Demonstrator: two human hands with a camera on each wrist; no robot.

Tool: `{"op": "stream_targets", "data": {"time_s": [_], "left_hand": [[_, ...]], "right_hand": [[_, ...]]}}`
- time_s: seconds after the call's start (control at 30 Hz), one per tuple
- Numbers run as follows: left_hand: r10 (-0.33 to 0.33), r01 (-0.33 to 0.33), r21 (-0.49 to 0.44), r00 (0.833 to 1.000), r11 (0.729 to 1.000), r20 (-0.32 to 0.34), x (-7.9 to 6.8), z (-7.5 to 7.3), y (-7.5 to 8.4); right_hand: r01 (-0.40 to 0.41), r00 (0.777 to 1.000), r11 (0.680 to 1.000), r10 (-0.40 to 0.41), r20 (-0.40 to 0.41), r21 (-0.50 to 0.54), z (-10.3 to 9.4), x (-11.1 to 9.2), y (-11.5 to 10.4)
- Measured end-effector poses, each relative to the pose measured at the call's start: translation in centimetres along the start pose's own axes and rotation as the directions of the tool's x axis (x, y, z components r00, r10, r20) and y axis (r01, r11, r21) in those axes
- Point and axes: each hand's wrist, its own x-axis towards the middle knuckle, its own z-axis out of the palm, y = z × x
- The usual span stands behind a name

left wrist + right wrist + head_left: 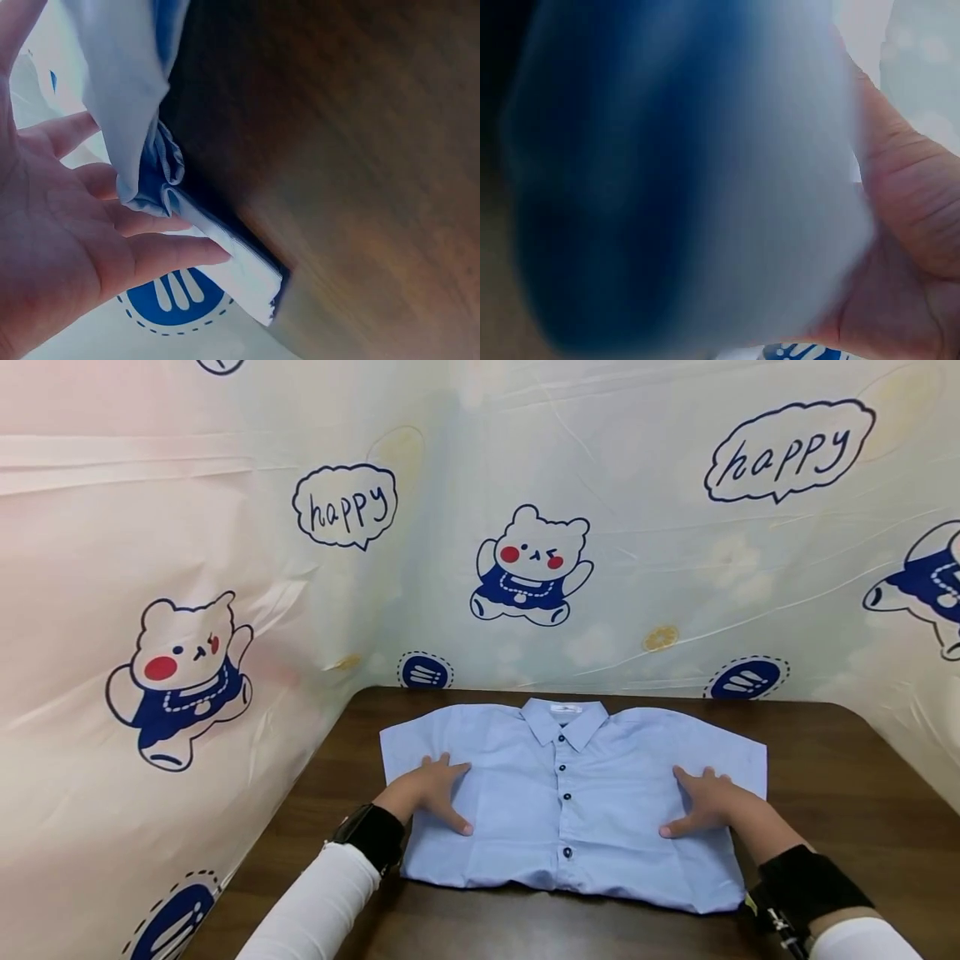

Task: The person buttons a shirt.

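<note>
A light blue short-sleeved button-up shirt [517, 802] lies front up on the table, collar at the far side, its dark buttons in a line down the middle. My left hand [435, 789] rests with spread fingers on the shirt's left part, below the left sleeve. On the opposite side, my right hand [708, 802] touches the cloth near the right sleeve, fingers and thumb spread. The left wrist view shows the left palm [67, 225] beside folded cloth edges [150, 165]. Blurred cloth [765, 187] fills much of the right wrist view and hides the right fingertips.
The dark brown wooden table [825, 760] extends around the shirt on all sides. A pale printed curtain [637, 568] with cartoon bears hangs behind the table and along its left side. Black straps [813, 881] with cameras sit on both wrists.
</note>
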Motion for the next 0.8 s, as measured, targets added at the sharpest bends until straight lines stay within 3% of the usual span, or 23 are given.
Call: {"op": "stream_targets", "data": {"time_s": [0.33,0.8], "left_hand": [[-0.066,0.066,-0.004,0.998,0.998,-0.002,0.6,-0.3,0.2],[-0.074,0.074,-0.011,0.997,0.997,0.0,1.4,-1.0,0.2]], "right_hand": [[-0.031,1.0,1.0,0.031,0.004,-0.005,-0.6,1.1,0.1],[-0.044,0.999,0.999,0.043,0.025,0.022,-1.3,1.5,0.5]]}}
